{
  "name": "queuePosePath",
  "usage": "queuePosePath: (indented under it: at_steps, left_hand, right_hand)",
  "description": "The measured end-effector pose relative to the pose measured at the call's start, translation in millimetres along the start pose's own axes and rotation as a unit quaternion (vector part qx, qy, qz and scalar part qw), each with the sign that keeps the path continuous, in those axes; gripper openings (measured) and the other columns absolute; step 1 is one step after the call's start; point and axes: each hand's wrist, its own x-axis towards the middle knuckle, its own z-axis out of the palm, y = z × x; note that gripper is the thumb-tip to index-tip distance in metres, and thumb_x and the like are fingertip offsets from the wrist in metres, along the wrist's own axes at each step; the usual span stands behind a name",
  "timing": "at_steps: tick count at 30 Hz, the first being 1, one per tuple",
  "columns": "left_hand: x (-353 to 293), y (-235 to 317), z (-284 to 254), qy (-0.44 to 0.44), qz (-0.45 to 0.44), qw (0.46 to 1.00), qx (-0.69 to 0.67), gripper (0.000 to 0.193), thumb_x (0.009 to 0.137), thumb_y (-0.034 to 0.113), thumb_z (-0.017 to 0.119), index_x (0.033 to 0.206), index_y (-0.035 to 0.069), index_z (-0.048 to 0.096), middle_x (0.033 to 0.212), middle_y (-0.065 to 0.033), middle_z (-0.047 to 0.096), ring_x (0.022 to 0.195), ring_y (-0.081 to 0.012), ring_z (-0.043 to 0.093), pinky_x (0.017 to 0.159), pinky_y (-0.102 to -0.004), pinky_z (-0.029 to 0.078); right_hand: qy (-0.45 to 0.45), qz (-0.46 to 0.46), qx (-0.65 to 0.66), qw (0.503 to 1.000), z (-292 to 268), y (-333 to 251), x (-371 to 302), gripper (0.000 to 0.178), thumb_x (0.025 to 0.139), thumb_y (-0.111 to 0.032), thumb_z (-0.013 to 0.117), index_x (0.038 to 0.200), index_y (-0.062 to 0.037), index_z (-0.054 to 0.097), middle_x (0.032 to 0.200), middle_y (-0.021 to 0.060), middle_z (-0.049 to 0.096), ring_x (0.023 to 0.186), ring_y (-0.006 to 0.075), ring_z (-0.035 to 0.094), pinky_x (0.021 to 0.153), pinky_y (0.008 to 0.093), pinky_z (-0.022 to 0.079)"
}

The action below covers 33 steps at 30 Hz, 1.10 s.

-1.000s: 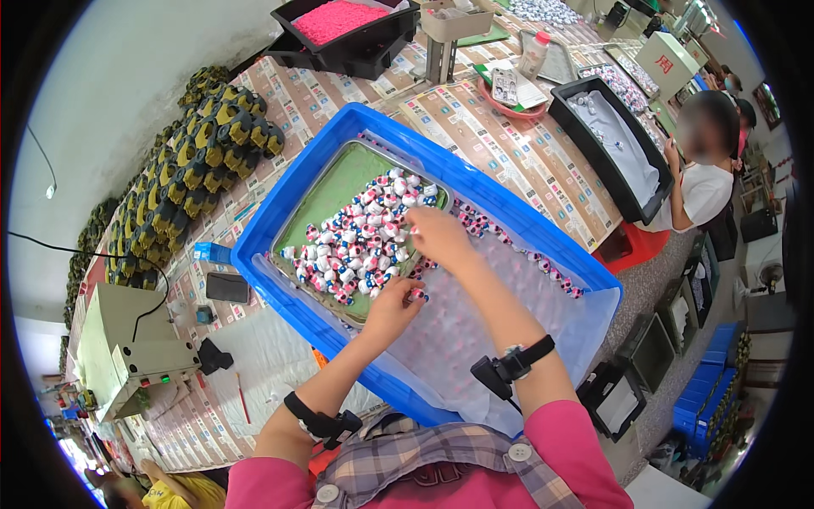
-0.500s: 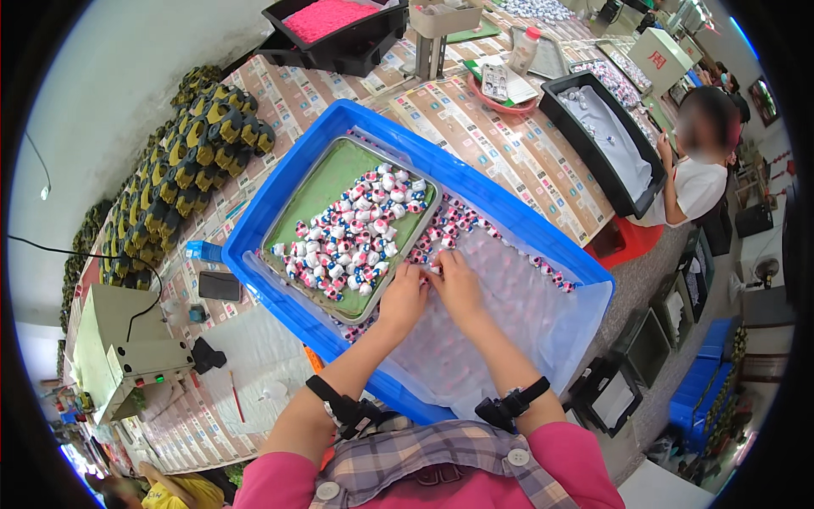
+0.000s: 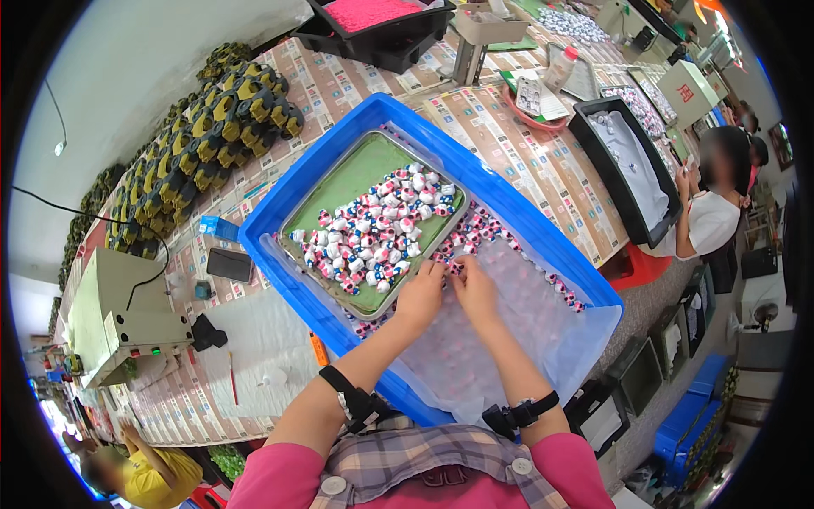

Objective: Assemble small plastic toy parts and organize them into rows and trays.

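Observation:
A blue plastic tub (image 3: 264, 208) holds a metal-rimmed tray with a green lining (image 3: 326, 197). On the tray lies a heap of small white, pink and blue painted figurines (image 3: 369, 233). Beside the tray, rows of similar figurines (image 3: 489, 227) stand along the edge of a translucent sheet (image 3: 458, 356), with more showing faintly beneath it. My left hand (image 3: 421, 297) is at the tray's near right corner, fingers bent and closed. Close beside it my right hand (image 3: 476, 293) pinches at the figurine row. Whatever either hand holds is too small and covered to make out.
A black bin with a white liner (image 3: 632, 170) stands at the right, near a seated person in white (image 3: 708, 208). Black-and-yellow pieces (image 3: 203, 119) are piled at the left. A phone (image 3: 230, 265) and a pale green machine (image 3: 119, 314) are on the table.
The whole view has shifted, so the tub appears slightly farther right. My hands stay at the figurine row, with their fingertips a little farther apart.

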Motion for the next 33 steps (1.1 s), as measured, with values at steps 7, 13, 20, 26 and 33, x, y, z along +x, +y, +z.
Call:
queuePosePath:
  at_steps: [7, 13, 20, 26, 33]
  left_hand:
    - [-13.2, 5.1, -38.1, 0.009, -0.013, 1.0, -0.013, 0.017, 0.082, 0.01, 0.052, 0.099, 0.007, 0.052, 0.096, -0.012, 0.053, 0.074, -0.0342, 0.06, 0.062, -0.0443, 0.049]
    - [-18.1, -39.6, -83.6, 0.101, -0.015, 0.994, 0.045, 0.013, 0.077, 0.013, 0.062, 0.089, 0.006, 0.06, 0.085, -0.0083, 0.056, 0.079, -0.0285, 0.056, 0.067, -0.0373, 0.047]
    - [-15.9, -35.1, -76.7, 0.063, 0.03, 0.972, 0.224, 0.024, 0.072, 0.015, 0.064, 0.094, 0.007, 0.06, 0.089, -0.008, 0.053, 0.088, -0.0254, 0.054, 0.073, -0.0375, 0.044]
    - [-23.1, -45.2, -81.9, 0.021, 0.094, 0.955, 0.282, 0.014, 0.069, 0.01, 0.057, 0.083, 0.008, 0.054, 0.089, -0.0078, 0.052, 0.087, -0.0233, 0.052, 0.072, -0.0347, 0.041]
    - [-28.0, -52.5, -90.3, 0.033, 0.139, 0.946, 0.29, 0.013, 0.071, 0.011, 0.057, 0.084, 0.008, 0.054, 0.085, -0.0068, 0.053, 0.086, -0.0234, 0.052, 0.073, -0.036, 0.041]
  right_hand:
    - [0.034, -0.175, 0.067, 0.982, -0.6, -35.0, 25.9, 0.016, 0.075, -0.011, 0.063, 0.09, -0.0072, 0.057, 0.076, 0.0097, 0.059, 0.07, 0.0256, 0.059, 0.06, 0.0351, 0.046]
    - [-0.016, -0.333, -0.108, 0.936, 37.5, -57.9, 24.9, 0.015, 0.073, -0.01, 0.058, 0.088, -0.0071, 0.058, 0.079, 0.0107, 0.054, 0.079, 0.0286, 0.055, 0.071, 0.0388, 0.046]
    - [-0.001, -0.158, 0.079, 0.984, 10.5, -55.8, 23.5, 0.017, 0.079, -0.012, 0.06, 0.094, -0.0044, 0.059, 0.079, 0.0053, 0.056, 0.068, 0.0204, 0.057, 0.061, 0.0318, 0.047]
    - [-0.106, 0.188, 0.473, 0.854, -24.8, 11.1, 1.5, 0.019, 0.088, -0.016, 0.057, 0.103, -0.0055, 0.06, 0.08, -0.0007, 0.055, 0.071, 0.0098, 0.056, 0.061, 0.0229, 0.048]
    - [-0.137, 0.233, 0.567, 0.778, -17.3, 13.6, -25.2, 0.028, 0.084, -0.006, 0.06, 0.112, -0.0043, 0.055, 0.084, 0.0048, 0.057, 0.077, 0.0146, 0.06, 0.067, 0.0254, 0.052]
